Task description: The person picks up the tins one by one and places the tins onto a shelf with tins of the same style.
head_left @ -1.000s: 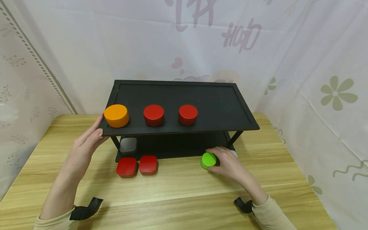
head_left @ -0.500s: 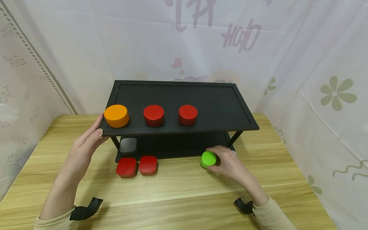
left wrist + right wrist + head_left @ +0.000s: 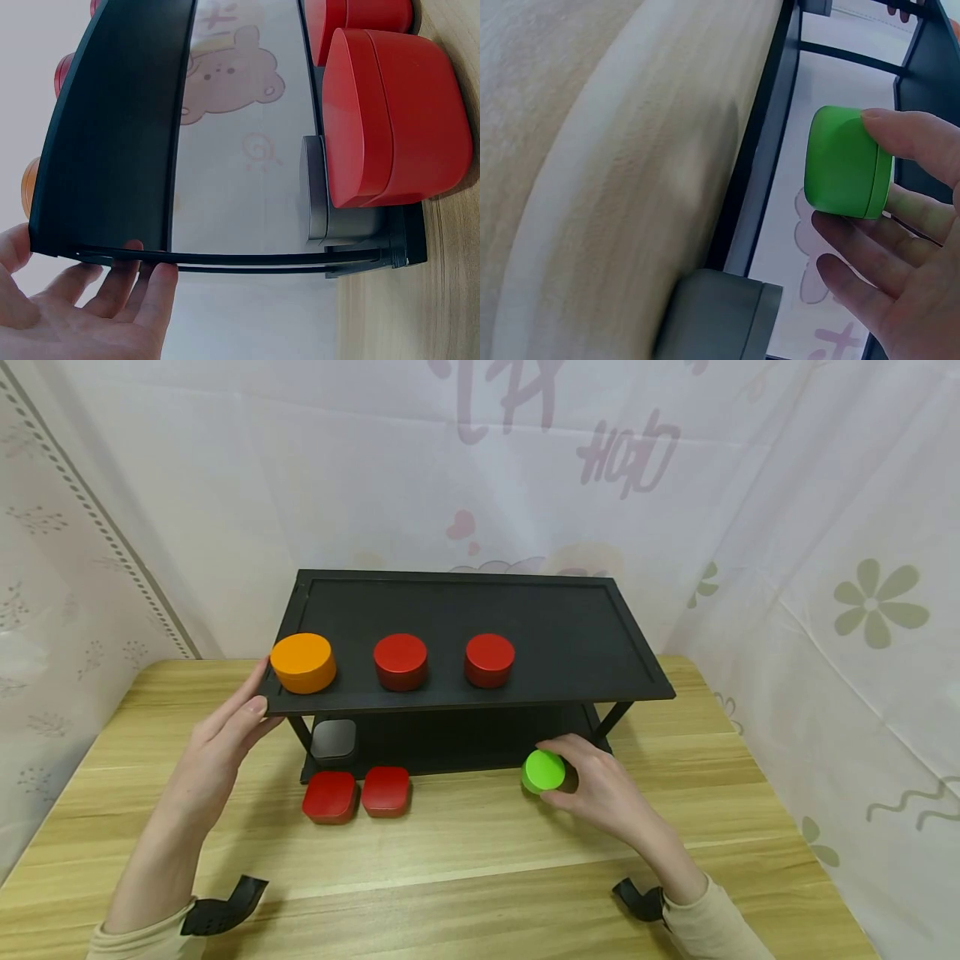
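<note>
We see the right hand (image 3: pixel 600 785) with thumb and fingers clamped on the green tin (image 3: pixel 543 772), which it holds lid up and off the table (image 3: pixel 480 893), just in front of the right part of the shelf (image 3: pixel 465 610). The left hand (image 3: pixel 225 735) grips the shelf's front left corner, thumb at the front edge, fingers along the side and below. On top of the shelf, near that corner, we find an orange tin (image 3: pixel 303 663), then a red round tin (image 3: pixel 401 662) left of the shelf's middle and a second red round tin (image 3: pixel 490 660) close to the middle. On the shelf's lower board (image 3: pixel 450 743) we see a dark grey tin (image 3: pixel 334 741) at the left end. A red square tin (image 3: pixel 330 797) and a second red square tin (image 3: pixel 386 792) stand side by side on the table, just in front of the shelf's left part. In the right wrist view we notice another grey tin (image 3: pixel 720 319) by the shelf's front edge, near its right end; we cannot tell whether board or table bears it. Behind the shelf hangs a pale printed curtain (image 3: pixel 225 485)
</note>
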`<control>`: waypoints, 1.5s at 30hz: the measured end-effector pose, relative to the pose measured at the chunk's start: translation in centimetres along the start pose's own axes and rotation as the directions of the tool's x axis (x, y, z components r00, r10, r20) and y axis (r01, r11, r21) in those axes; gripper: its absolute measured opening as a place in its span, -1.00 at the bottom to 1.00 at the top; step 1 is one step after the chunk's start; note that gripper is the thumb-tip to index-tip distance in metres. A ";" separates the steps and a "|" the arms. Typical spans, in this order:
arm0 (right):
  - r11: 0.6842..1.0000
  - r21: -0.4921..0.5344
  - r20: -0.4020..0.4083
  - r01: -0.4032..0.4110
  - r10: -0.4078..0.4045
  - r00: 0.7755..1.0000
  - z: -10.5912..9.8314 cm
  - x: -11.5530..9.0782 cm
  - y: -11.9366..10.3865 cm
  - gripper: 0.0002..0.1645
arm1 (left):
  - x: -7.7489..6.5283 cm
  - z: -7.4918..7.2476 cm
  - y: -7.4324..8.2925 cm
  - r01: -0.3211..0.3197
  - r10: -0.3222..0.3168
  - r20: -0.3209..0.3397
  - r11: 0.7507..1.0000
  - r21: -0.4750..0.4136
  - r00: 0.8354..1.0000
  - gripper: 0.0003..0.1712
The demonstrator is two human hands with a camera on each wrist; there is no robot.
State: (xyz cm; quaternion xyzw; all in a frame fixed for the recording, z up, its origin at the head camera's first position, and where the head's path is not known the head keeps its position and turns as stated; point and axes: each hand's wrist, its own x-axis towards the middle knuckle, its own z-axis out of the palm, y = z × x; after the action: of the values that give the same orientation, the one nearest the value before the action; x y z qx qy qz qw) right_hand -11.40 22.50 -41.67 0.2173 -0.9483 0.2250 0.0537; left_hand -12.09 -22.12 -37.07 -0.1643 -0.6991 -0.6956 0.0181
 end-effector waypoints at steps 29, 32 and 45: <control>0.996 0.038 -0.060 0.077 -0.075 0.995 -2.3 -0.6 -2.4 -0.28 | 0.0 0.0 -0.1 -0.004 0.004 -0.006 1.000 -0.008 1.000 -0.44; 0.994 0.049 -0.072 0.094 -0.091 0.993 -2.6 -0.7 -2.6 -0.27 | 0.0 0.0 -0.1 -0.005 0.005 -0.003 1.000 -0.012 1.000 -0.43; 0.991 0.074 -0.110 0.107 -0.098 0.989 -4.2 -0.8 -3.5 -0.24 | 0.0 0.0 0.0 -0.006 0.006 0.004 1.000 -0.020 1.000 -0.43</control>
State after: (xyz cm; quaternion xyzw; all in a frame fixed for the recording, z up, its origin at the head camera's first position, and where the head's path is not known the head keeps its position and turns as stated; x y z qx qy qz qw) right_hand -9.16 21.88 -36.70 0.2555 -0.9219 0.2710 0.1070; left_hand -12.12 -22.14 -37.11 -0.1679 -0.6918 -0.7021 0.0171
